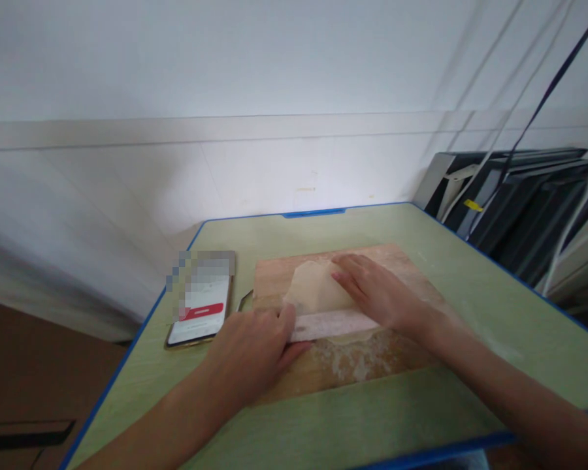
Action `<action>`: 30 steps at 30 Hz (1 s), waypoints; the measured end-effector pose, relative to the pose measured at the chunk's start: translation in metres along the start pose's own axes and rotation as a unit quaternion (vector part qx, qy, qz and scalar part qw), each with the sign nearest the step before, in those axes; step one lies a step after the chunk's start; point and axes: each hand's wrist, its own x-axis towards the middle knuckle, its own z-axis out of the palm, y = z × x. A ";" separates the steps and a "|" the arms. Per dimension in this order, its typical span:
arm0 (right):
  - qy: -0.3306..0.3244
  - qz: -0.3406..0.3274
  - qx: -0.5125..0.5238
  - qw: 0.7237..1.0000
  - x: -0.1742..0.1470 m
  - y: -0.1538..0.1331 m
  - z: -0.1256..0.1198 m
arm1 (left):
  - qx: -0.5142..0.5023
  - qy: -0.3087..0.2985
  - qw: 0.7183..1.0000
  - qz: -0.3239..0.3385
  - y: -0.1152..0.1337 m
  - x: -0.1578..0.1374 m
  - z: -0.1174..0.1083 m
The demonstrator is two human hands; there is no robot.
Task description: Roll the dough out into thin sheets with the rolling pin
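Note:
A flat, thin sheet of pale dough (316, 287) lies on a wooden board (272, 281) dusted with flour. Across the dough's near part rests a flour-whitened rolling pin (336, 323). My left hand (262, 346) is closed around the pin's left end, thumb and fingers on either side of it. Over the dough's right side, my right hand (372, 287) lies with its fingers stretched out, the fingertips at the far right edge of the sheet. The pin's right end disappears beneath this hand. A narrow strip of dough shows on the near side of the pin.
The board sits on a light green table (313, 232) with a blue edge. A phone (203, 300) with a lit screen lies to the left, partly blurred out. Dark flat panels (529, 202) lean at the right, with hanging cables (543, 104). A white wall (274, 65) stands behind.

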 end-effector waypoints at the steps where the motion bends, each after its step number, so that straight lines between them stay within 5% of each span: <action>1: 0.007 -0.002 0.002 1.000 -0.004 -0.002 -0.001 | 0.001 -0.001 1.000 0.005 0.001 -0.001 -0.001; 19: 0.050 -0.016 -0.120 0.991 -0.079 -0.035 -0.002 | -0.021 0.009 0.999 0.042 0.009 -0.008 -0.001; 24: 0.027 0.002 -0.106 0.994 -0.060 -0.025 -0.002 | -0.014 0.024 0.999 0.024 0.006 -0.006 0.002; 30: -0.039 0.068 -0.098 0.992 0.001 -0.008 -0.008 | -0.010 0.035 0.999 -0.010 0.000 -0.004 0.001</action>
